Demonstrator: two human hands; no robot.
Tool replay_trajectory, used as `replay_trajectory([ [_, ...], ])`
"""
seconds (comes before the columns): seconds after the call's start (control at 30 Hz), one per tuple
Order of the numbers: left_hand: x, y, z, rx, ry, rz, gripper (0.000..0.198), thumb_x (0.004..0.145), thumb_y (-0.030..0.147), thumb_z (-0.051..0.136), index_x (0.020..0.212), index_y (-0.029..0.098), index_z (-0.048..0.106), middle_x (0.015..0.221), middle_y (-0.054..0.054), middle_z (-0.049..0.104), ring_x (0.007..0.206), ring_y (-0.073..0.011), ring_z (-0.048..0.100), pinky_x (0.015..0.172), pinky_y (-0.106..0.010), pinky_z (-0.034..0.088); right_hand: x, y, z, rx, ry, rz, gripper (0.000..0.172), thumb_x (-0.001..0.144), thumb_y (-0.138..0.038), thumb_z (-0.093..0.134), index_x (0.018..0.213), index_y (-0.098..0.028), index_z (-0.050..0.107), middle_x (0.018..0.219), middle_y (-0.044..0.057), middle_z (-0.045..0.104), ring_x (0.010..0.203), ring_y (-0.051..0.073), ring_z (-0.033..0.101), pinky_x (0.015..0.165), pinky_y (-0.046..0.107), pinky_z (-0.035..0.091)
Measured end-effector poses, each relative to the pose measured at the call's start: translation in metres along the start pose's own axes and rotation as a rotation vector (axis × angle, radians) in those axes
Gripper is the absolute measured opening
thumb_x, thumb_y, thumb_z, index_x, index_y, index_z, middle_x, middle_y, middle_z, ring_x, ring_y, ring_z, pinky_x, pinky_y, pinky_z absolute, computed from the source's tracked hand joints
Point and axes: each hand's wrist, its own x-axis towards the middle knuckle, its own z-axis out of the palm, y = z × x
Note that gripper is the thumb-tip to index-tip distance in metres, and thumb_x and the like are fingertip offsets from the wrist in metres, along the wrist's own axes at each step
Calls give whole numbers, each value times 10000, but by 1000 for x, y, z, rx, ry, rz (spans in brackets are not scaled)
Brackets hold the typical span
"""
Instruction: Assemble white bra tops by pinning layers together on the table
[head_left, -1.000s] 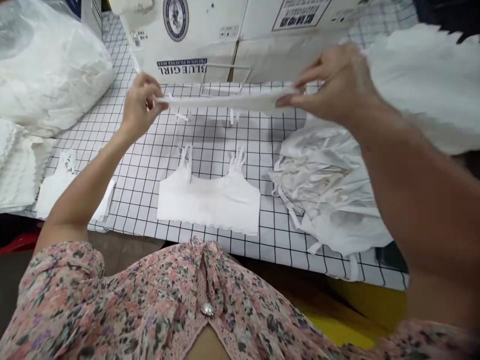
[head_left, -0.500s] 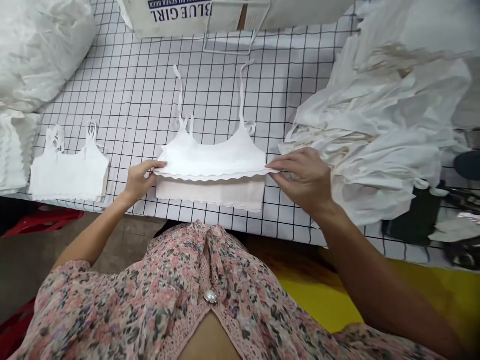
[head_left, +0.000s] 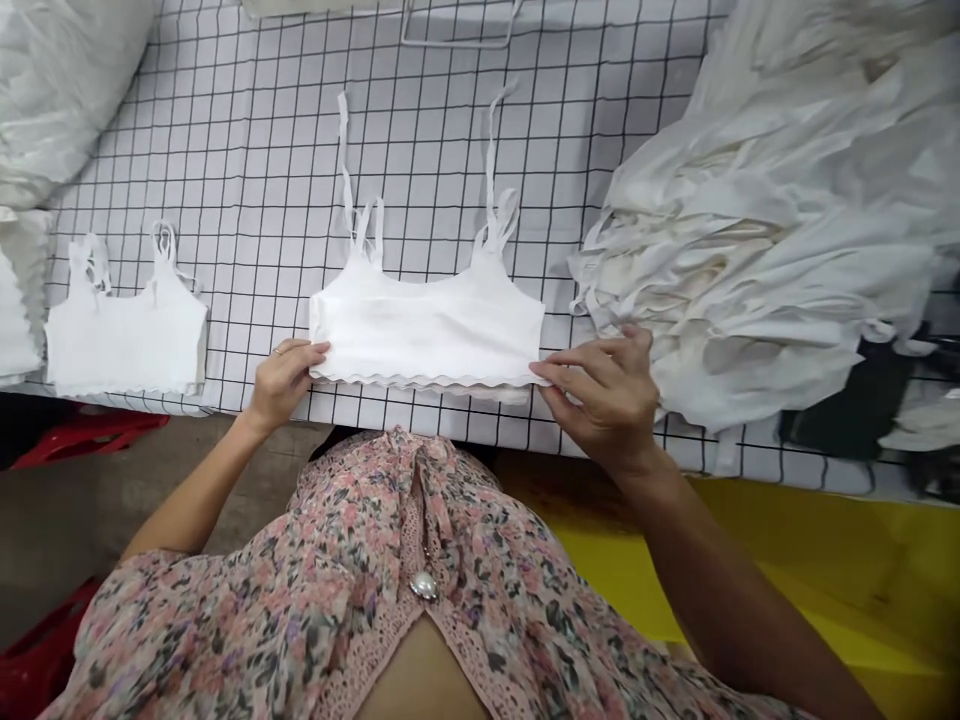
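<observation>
A white camisole bra top (head_left: 427, 325) with thin straps and a scalloped hem lies spread on the checked cloth in front of me. Pinched at its lower left corner is my left hand (head_left: 283, 380), fingers closed on the fabric. My right hand (head_left: 600, 395) pinches the lower right corner between thumb and fingers. Beneath the top, edges of other white fabric show along the hem; how many layers lie there I cannot tell. The straps stretch away from me, with smaller loops at their bases.
To the left lies a stack of similar white tops (head_left: 127, 340), and more scalloped white fabric (head_left: 16, 310) beyond it. A large heap of loose white garments (head_left: 765, 250) fills the right. A white wire frame (head_left: 457, 43) stands at the back. A bulging bag (head_left: 67, 90) sits far left.
Both hands have drawn the top's hem toward me, covering most of the pale fabric that showed below it. My view has tilted down, so the carton at the back has nearly left the picture.
</observation>
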Motion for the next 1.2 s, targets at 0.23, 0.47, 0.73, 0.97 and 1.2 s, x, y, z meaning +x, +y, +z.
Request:
replay_trajectory([
  [0.23,18,20,8,112,-6,-8,525,1061,116,525,1492,375,676,1494,-50,766,1400,-312,703,1141,-601,593,6,-37,5,9,-122,-128,731,1133,-602,448,1686,-128,500,1661,238,582,1558,413,557,1339,729,272],
  [0.47,17,29,61,162,-180,-95,953,1051,527,694,1822,373,156,1860,-123,319,1747,-426,272,1414,-730,242,7,-42,35,-55,-289,23,910,1154,-643,286,1834,-138,-47,1830,287,258,1696,459,349,1290,843,231],
  [0.73,115,-40,6,3,113,-288,268,1054,362,690,1295,267,759,1362,-82,804,1279,-256,749,1107,-487,629,68,-14,8,48,112,-84,609,1122,-425,577,1693,-226,504,1580,224,649,1496,460,597,1142,680,519],
  [0.97,239,-96,27,-96,-72,-591,457,910,371,864,622,221,542,665,-28,612,738,-199,653,788,-407,584,201,-33,60,230,-44,-190,337,1129,-339,526,1177,-225,839,1079,131,798,1097,363,685,1015,671,549],
  [1.2,247,-111,65,-124,-31,-422,166,831,243,838,873,227,679,998,-75,701,1045,-276,696,955,-447,595,187,-86,82,197,-349,-575,543,1181,-334,389,1687,-174,509,1748,137,502,1648,341,453,1357,737,301],
])
